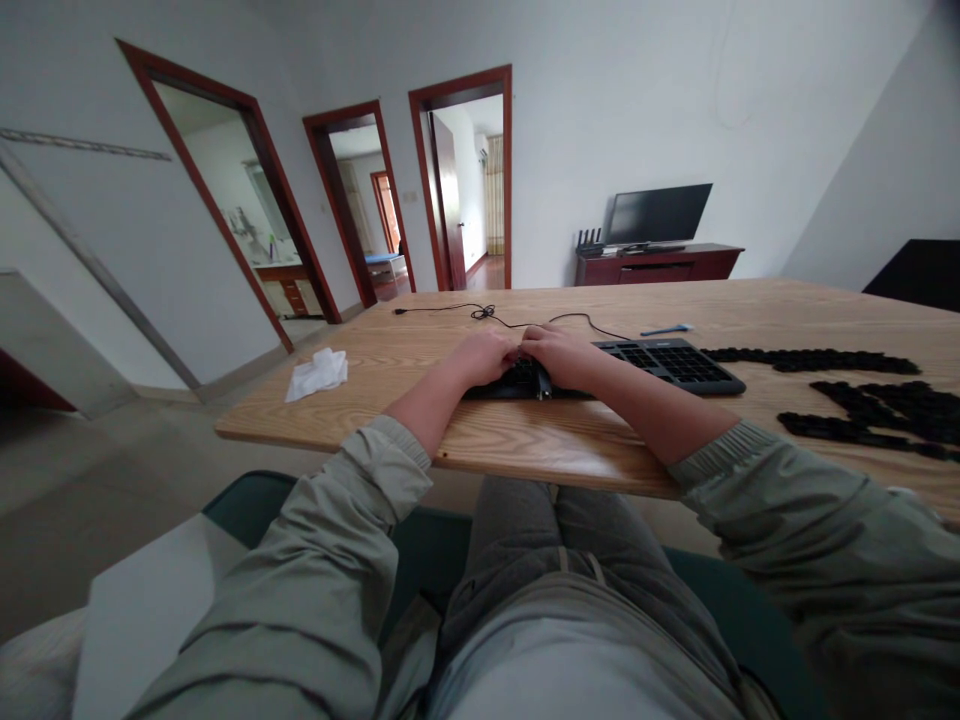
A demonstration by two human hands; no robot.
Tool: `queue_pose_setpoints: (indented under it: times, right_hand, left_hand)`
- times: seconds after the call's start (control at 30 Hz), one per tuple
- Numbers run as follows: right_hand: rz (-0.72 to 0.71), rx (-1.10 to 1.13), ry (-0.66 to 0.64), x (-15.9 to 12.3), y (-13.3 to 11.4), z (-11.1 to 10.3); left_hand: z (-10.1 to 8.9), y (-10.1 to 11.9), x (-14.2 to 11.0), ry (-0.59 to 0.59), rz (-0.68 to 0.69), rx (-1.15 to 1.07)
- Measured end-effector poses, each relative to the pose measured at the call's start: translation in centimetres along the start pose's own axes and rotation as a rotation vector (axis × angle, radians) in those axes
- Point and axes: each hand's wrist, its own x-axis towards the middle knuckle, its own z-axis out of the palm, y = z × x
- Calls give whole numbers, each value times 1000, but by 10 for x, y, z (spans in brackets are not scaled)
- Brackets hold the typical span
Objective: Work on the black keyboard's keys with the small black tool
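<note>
A black keyboard [675,362] lies on the wooden table [570,440], and many of its keycaps look removed. Both hands rest on the keyboard's left part. My left hand [486,356] has its fingers curled down over the keys. My right hand [559,356] is also closed, and a small dark tool [542,382] sticks out beneath it. Rows of loose black keycaps [862,395] lie to the right of the keyboard.
The keyboard's cable [487,313] trails across the far side of the table. A crumpled white tissue [318,373] lies at the left, and a small blue tool [666,329] sits behind the keyboard. Doorways and a TV stand are beyond.
</note>
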Motion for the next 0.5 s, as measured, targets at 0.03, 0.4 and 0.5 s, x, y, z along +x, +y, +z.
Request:
queue_pose_setpoints:
  times: [0.03, 0.4, 0.5]
  right_hand:
    - [-17, -8, 10, 0, 1, 1]
    - [-148, -96, 98, -10, 9, 10]
    - [-149, -124, 93, -10, 14, 11]
  left_hand:
    - [1, 0, 0, 12, 6, -3]
    - [2, 0, 1, -17, -9, -71]
    - [-1, 3, -1, -3, -69, -92]
